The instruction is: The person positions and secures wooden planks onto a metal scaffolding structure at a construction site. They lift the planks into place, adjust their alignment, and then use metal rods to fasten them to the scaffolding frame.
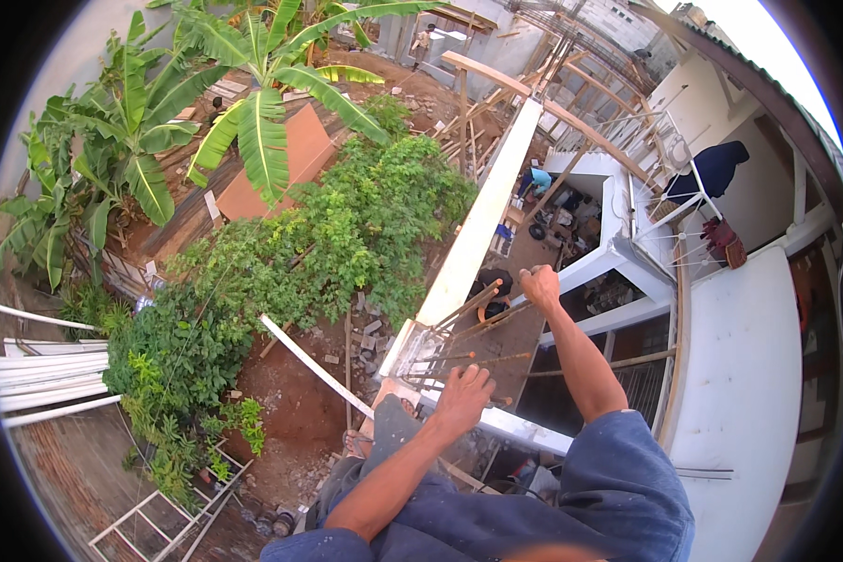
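My right hand (pixel 539 286) is closed, stretched out ahead over the drop, with a rusty rebar rod (pixel 498 320) running up to its fist. Nearer to me, my left hand (pixel 463 397) has its fingers curled in among the other rebar ends (pixel 501 358); whatever lies inside its grip is hidden. These rods stick out sideways from the end of a pale concrete beam (pixel 401 354). Beyond them a long, pale yellow-white board or beam top (pixel 485 211) stretches away. My sandalled foot (pixel 356 444) is by the wall top, high above the ground.
Below on the right, a person crouches (pixel 495 292) and another bends over in a blue shirt (pixel 535 180). Leafy bushes (pixel 347 225) and banana plants (pixel 262 122) grow on the left. A white pole (pixel 314 363) leans near my feet. A white roof slab (pixel 731 375) lies right.
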### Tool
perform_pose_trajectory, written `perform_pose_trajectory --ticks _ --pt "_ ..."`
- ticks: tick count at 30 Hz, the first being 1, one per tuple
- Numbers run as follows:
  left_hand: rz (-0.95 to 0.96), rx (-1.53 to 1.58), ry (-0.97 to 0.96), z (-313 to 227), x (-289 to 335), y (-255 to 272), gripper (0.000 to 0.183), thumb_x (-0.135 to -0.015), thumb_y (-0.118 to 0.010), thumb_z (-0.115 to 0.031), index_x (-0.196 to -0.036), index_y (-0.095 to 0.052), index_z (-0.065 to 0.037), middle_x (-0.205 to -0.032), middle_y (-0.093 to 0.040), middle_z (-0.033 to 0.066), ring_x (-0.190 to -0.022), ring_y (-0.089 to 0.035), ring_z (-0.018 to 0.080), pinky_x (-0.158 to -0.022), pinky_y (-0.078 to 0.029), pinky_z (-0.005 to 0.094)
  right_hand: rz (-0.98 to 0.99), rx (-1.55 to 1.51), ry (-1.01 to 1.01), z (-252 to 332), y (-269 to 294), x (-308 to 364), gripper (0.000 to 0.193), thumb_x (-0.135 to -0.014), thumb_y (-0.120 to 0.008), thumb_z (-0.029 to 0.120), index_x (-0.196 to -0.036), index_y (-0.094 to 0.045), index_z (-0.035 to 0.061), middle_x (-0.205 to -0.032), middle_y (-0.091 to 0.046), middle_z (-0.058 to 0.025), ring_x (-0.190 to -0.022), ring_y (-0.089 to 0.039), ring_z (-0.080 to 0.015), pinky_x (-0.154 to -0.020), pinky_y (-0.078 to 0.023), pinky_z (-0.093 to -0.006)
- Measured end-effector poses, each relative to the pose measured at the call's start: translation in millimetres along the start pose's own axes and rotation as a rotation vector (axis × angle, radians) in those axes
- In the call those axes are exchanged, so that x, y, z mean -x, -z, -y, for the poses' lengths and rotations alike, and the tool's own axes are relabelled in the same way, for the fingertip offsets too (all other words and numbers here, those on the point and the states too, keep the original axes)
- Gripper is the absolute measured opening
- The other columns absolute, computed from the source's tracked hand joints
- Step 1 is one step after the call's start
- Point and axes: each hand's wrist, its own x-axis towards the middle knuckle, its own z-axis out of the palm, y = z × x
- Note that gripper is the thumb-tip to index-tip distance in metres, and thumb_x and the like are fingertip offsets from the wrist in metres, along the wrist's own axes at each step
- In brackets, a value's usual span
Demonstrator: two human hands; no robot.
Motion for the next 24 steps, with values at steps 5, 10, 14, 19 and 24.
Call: perform_pose_trajectory --ticks 5,10,14,19,24 --pt "0.007 -0.02 -0.001 0.3 0.1 0.2 0.027 -0.071 -0.062 -0.006 -0.098 -0.063 -0.006 -0.101 -0.052 0.0072 -0.107 -0.047 0.0243 -0.087 -0.037 0.0406 -0.073 0.024 -0.005 0.1 -1.0 -0.4 0.036 -0.081 -0.064 0.03 -0.096 -0.069 -0.0026 -0.098 -0.066 -0.0275 -0.097 -0.063 -0.0419 -0.086 -0.05 -0.0447" --pt "0.04 -0.036 0.019 -1.2 0.2 2.5 0.025 -0.076 -0.062 -0.011 -0.101 -0.062 -0.007 -0.103 -0.052 0.0078 -0.109 -0.047 0.0257 -0.092 -0.038 0.0432 -0.14 0.031 0.055 -0.5 -3.2 2.3 0.035 -0.081 -0.063 0.032 -0.09 -0.07 -0.0012 -0.087 -0.068 -0.0259 -0.091 -0.064 -0.0413 -0.084 -0.05 -0.0447" --pt "0.074 -0.029 0.019 -0.4 -1.0 2.8 0.026 -0.074 -0.063 -0.01 -0.1 -0.063 -0.007 -0.107 -0.053 0.0083 -0.112 -0.046 0.0261 -0.092 -0.038 0.0438 -0.172 0.036 0.032 1.2 -2.1 3.4 0.034 -0.081 -0.063 0.03 -0.091 -0.07 -0.001 -0.09 -0.068 -0.0258 -0.093 -0.064 -0.0402 -0.085 -0.05 -0.0446" --pt "0.104 -0.046 0.016 1.3 -1.7 1.6 0.026 -0.072 -0.065 -0.008 -0.098 -0.064 -0.006 -0.11 -0.053 0.0093 -0.114 -0.046 0.027 -0.092 -0.039 0.0445 -0.093 0.024 0.007 3.1 -0.1 -0.3 0.034 -0.082 -0.063 0.028 -0.101 -0.069 0.001 -0.1 -0.067 -0.0249 -0.099 -0.064 -0.0402 -0.088 -0.05 -0.0441" --pt "0.1 -0.035 0.02 1.3 -2.0 2.1 0.027 -0.071 -0.065 -0.006 -0.099 -0.063 -0.005 -0.111 -0.053 0.0099 -0.116 -0.045 0.0272 -0.092 -0.039 0.0449 -0.093 -0.002 0.004 0.5 -1.5 -2.3 0.032 -0.082 -0.064 0.027 -0.098 -0.07 0.0005 -0.098 -0.067 -0.0248 -0.098 -0.064 -0.0403 -0.087 -0.05 -0.0444"
